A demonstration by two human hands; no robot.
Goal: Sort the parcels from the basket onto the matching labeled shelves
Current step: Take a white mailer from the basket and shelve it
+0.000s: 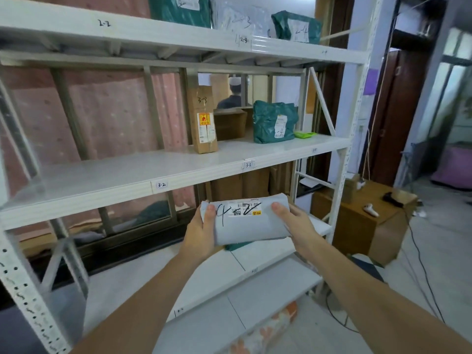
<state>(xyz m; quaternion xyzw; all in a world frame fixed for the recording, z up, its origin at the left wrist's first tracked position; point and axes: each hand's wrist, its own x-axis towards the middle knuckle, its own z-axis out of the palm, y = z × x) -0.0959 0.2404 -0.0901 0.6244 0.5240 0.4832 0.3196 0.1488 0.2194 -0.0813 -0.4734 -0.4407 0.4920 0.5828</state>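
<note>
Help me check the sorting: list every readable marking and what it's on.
"4-2": grey parcel, held by both hands.
"2-2": top shelf edge.
"2-3": top shelf tag.
"3-2": middle shelf tag.
"3-3": middle shelf tag; also tall carton.
Printed stickers, other tags: unreadable.

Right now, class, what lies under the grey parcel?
A bit of green bag shows beneath the grey parcel, on the white shelf. The parcel hides the rest. Left hand and right hand grip it.

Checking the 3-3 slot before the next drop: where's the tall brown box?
In the head view, the brown box stands upright on the middle shelf, right of centre, behind the 3-3 tag and left of the green bag.
</note>
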